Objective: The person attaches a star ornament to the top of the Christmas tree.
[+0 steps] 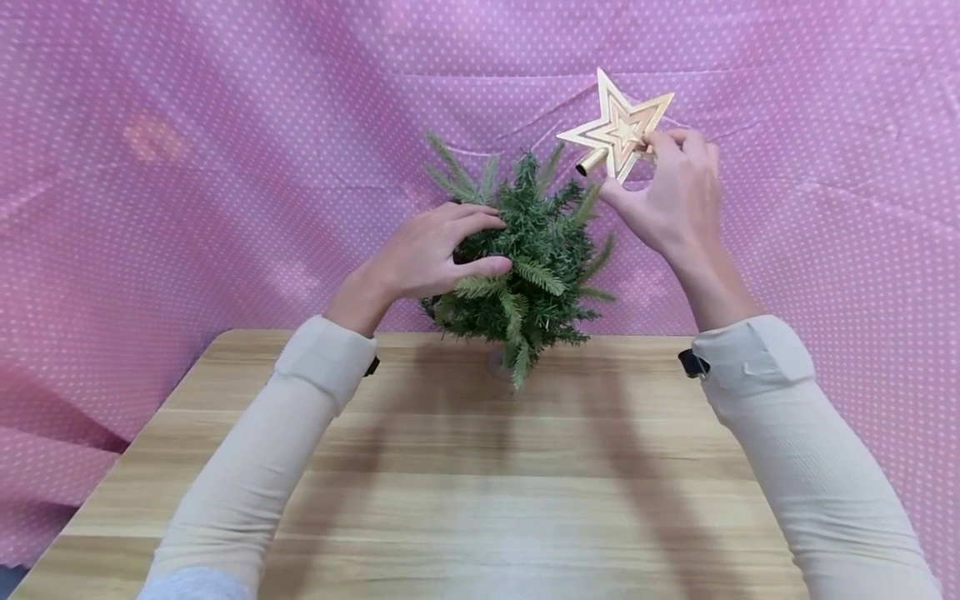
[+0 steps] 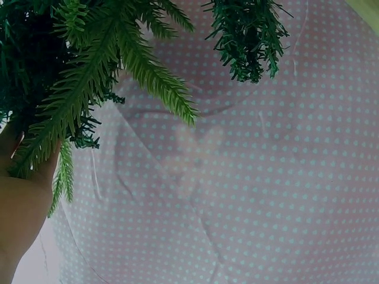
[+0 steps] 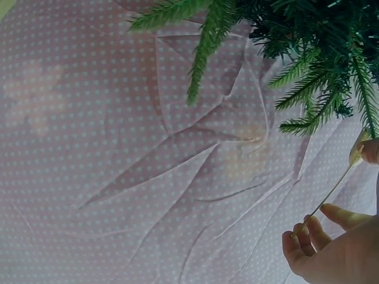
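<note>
Gold star (image 1: 622, 125) pinched in the right hand (image 1: 678, 192), beside a small tree (image 1: 551, 229) held by the left hand (image 1: 427, 250)

The person's right hand is clamped on the star's edge, thumb on one side and fingers on the other; the right wrist view shows the star edge-on between them. The star lies just beyond the right fingertips, to their left, tilted, with its short tube (image 1: 592, 161) slanting down toward the treetop. Whether the tube touches a branch, one cannot tell.

The left hand curls round the tree's near left side, thumb and forefinger apart with branches between them; other fingertips are hidden in the needles. Below and to the right of that hand, the tree's pale base (image 1: 497, 363) stands on a wooden table (image 1: 510, 508). Beyond both hands hangs a pink dotted cloth (image 1: 322, 92). Pale sleeves (image 1: 802, 450) cover both forearms.
</note>
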`<state>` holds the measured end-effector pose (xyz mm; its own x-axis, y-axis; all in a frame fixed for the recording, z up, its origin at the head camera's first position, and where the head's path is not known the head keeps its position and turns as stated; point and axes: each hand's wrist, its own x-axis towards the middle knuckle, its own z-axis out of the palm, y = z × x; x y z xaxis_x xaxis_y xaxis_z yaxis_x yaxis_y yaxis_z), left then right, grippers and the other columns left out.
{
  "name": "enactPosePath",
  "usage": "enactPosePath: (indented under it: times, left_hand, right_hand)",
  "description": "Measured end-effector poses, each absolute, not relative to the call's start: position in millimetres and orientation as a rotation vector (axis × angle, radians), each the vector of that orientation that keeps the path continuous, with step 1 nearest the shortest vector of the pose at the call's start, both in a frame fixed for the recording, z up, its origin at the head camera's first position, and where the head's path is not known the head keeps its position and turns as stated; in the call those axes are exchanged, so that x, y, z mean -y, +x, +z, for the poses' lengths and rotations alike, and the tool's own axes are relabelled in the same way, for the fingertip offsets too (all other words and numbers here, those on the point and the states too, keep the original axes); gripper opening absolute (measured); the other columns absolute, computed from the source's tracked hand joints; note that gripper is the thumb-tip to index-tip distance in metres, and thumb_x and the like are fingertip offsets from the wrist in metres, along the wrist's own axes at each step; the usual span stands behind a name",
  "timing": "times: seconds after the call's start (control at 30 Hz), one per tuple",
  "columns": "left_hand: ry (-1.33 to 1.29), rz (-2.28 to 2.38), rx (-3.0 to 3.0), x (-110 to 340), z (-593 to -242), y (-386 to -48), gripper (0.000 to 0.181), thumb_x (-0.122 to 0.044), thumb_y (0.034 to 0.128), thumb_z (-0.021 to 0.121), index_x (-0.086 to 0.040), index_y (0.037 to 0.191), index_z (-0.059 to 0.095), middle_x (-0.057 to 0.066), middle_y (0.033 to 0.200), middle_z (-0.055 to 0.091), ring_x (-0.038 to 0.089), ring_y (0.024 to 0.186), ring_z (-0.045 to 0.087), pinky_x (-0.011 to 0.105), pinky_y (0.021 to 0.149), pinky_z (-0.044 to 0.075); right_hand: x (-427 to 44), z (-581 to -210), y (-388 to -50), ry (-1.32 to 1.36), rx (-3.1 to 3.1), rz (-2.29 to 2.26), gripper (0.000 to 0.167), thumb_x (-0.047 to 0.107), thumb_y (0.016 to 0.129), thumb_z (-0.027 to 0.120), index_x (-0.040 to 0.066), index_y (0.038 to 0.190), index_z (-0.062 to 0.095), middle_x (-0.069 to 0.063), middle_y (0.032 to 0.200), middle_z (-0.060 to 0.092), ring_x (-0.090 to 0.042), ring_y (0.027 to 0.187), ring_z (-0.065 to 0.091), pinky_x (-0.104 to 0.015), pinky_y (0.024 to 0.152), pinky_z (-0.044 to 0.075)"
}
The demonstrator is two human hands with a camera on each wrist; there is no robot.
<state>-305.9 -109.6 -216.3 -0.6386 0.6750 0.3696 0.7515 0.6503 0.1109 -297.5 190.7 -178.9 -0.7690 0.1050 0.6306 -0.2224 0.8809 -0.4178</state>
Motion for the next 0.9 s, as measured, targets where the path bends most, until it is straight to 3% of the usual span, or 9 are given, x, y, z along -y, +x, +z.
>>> enactPosePath:
  times: [0.9]
  left_hand:
    - [-1.142,-0.366,2.572,110,-217,-306,0.075,-0.071,0.096,0.047,-0.019,0.15,0.05,0.005,0.157,0.043,0.028,0.144,0.038,0.055,0.117,0.03]
  right_hand:
    - [-171,-171,-303,0.117,2.384,0.632,0.071,0.04,0.087,0.07,0.004,0.146,0.051,-0.014,0.149,0.045,-0.028,0.136,0.036,-0.042,0.114,0.032]
